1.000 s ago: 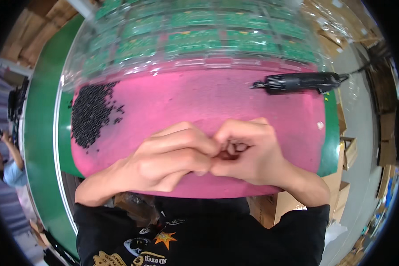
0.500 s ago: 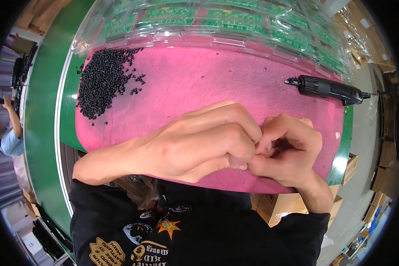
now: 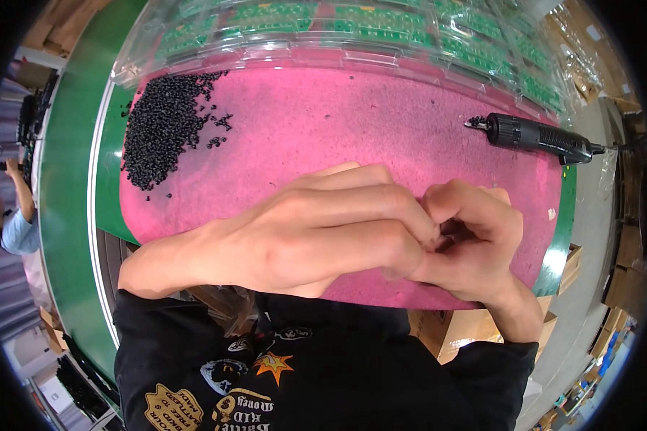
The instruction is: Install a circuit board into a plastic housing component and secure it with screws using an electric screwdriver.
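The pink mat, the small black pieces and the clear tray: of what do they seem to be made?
Pink mat: perhaps rubber or cloth; matte, with dull smudges.
Small black pieces: glossy with tiny glints, so plastic or black-coated metal; I cannot tell which.
Clear tray: likely thin, glossy plastic, being see-through with bright reflections along its edges.

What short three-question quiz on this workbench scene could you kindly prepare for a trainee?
1. Multiple choice: where on the pink mat is the heap of small black pieces?
A) near right corner
B) far left corner
C) middle of the near edge

2. True or false: the left hand and the right hand are touching each other.

3. Fill in the missing word: the black handheld tool lies near the mat's ____ edge, as seen in the picture.

Key: 1. B; 2. True; 3. right.
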The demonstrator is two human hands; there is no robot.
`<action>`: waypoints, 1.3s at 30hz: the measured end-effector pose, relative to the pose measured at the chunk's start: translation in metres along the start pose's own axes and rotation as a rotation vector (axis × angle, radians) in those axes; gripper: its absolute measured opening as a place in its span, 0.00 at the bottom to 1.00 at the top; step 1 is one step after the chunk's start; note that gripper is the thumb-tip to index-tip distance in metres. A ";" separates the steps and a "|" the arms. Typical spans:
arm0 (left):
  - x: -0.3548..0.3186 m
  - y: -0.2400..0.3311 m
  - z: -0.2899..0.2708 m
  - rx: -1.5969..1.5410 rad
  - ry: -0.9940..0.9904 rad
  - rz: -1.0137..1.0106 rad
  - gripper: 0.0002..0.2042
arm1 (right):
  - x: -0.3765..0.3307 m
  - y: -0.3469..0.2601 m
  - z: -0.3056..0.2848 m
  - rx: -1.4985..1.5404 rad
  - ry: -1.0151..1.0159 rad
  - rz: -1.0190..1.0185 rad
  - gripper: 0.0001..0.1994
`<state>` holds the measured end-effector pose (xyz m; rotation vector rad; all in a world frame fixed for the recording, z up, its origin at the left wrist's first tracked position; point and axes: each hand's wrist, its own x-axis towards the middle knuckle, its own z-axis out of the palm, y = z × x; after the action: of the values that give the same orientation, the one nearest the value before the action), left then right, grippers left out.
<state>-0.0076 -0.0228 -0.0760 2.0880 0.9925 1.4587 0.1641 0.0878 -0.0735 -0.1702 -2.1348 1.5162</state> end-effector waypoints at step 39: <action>-0.004 -0.016 0.012 -0.271 0.126 0.120 0.15 | 0.005 0.004 0.005 0.311 -0.020 -0.165 0.07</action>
<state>-0.0022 -0.0143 -0.0938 1.9068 0.6774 1.6978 0.1566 0.0873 -0.0761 0.1279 -1.8469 1.7286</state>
